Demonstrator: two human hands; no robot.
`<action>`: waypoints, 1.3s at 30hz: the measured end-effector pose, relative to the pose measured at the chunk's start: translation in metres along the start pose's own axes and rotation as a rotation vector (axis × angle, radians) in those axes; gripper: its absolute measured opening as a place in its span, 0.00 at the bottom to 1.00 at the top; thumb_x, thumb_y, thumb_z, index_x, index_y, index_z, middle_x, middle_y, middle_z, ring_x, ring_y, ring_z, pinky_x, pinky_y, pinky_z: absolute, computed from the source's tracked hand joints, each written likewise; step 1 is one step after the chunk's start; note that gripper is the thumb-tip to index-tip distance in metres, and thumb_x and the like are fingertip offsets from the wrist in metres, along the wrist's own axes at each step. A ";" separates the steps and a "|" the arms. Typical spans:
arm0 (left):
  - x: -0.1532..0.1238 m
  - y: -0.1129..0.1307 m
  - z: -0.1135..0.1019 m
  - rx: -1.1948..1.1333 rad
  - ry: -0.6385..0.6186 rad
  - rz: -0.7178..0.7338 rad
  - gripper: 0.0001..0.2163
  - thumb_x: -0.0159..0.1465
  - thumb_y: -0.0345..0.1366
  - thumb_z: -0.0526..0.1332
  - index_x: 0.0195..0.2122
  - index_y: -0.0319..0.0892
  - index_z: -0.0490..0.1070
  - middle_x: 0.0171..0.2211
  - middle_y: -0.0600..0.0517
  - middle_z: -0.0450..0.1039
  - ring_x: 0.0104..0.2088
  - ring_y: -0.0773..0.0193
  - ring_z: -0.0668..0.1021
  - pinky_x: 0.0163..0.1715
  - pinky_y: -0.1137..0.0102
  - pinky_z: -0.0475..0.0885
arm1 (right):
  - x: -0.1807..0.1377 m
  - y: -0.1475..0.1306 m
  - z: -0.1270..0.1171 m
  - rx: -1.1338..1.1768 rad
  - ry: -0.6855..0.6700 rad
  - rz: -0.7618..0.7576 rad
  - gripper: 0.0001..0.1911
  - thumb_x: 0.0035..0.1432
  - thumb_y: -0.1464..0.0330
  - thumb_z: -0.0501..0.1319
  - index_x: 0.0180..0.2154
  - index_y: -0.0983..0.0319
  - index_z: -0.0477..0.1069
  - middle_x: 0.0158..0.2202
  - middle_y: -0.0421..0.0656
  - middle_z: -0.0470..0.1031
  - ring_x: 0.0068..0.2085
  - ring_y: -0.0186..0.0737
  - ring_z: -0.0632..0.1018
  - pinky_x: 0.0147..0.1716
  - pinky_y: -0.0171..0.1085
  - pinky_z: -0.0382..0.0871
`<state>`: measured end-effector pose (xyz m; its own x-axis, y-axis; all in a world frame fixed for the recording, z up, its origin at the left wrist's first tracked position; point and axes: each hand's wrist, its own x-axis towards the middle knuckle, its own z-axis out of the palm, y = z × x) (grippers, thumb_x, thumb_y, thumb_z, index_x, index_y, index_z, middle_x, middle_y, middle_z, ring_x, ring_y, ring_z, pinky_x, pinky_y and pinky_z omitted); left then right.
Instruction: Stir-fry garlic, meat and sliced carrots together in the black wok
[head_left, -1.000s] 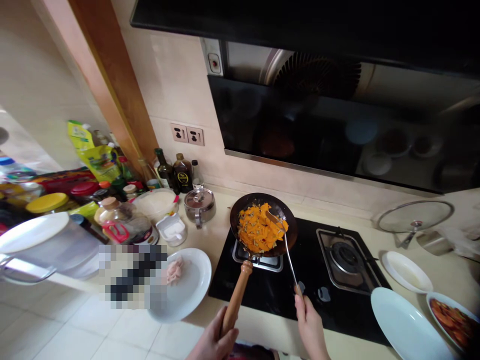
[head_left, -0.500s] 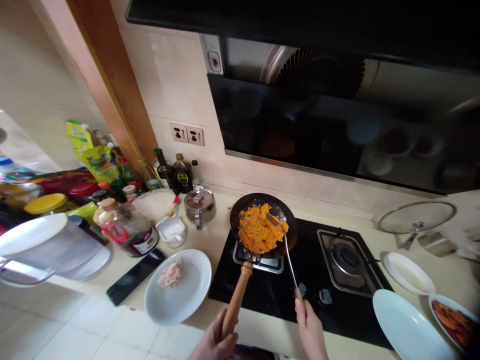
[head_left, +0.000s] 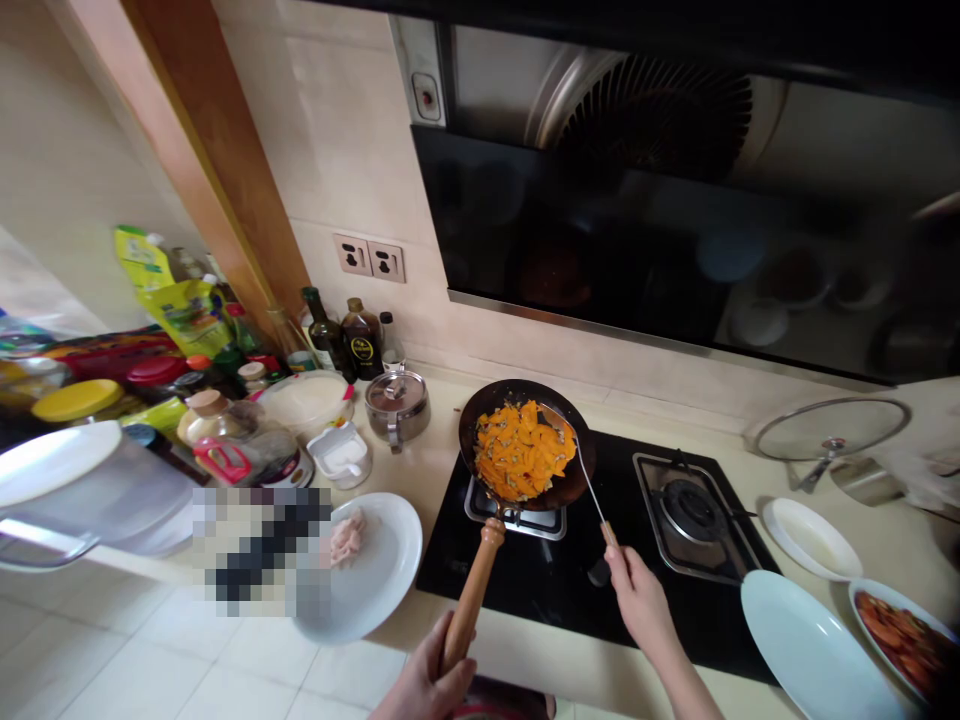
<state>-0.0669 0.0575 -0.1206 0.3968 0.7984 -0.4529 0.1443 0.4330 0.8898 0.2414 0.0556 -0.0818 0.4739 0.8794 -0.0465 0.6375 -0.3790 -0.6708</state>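
My left hand (head_left: 439, 668) is closed round the wooden handle of a dark wok (head_left: 581, 480), which rests over the left burner. Orange vegetable slices (head_left: 521, 450), mixed with small pale bits, fill the wok's middle. In my right hand (head_left: 637, 590) is the wooden grip of a metal spatula (head_left: 595, 495). Its head lies at the right side of the slices, partly hidden by them. Left of the wok, a pale plate (head_left: 390, 590) holds a small heap of pale pink meat strips (head_left: 346, 540).
The right burner (head_left: 694, 510) has no pan on it. A glass lid (head_left: 832, 430), a white dish (head_left: 814, 540), a pale oval plate (head_left: 810, 640) and a plate of reddish food (head_left: 904, 630) stand right. A glass pot (head_left: 397, 405), bottles (head_left: 362, 340) and a white pot (head_left: 90, 490) crowd the left.
My right hand has moved up and to the right with the spatula, whose head has shifted toward the wok's right side. My left hand keeps its hold on the wok handle.
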 end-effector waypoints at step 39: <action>-0.011 0.019 0.000 0.057 -0.052 0.058 0.23 0.55 0.44 0.60 0.50 0.40 0.61 0.43 0.47 0.71 0.29 0.66 0.70 0.29 0.71 0.66 | 0.049 -0.051 -0.010 -0.532 -0.076 0.001 0.18 0.65 0.58 0.43 0.36 0.61 0.65 0.29 0.47 0.77 0.31 0.44 0.78 0.24 0.35 0.58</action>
<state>-0.0683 0.0566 -0.0987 0.4522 0.7979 -0.3986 0.1707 0.3611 0.9167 0.2385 0.1153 -0.0424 0.4415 0.8900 -0.1139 0.8663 -0.4559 -0.2043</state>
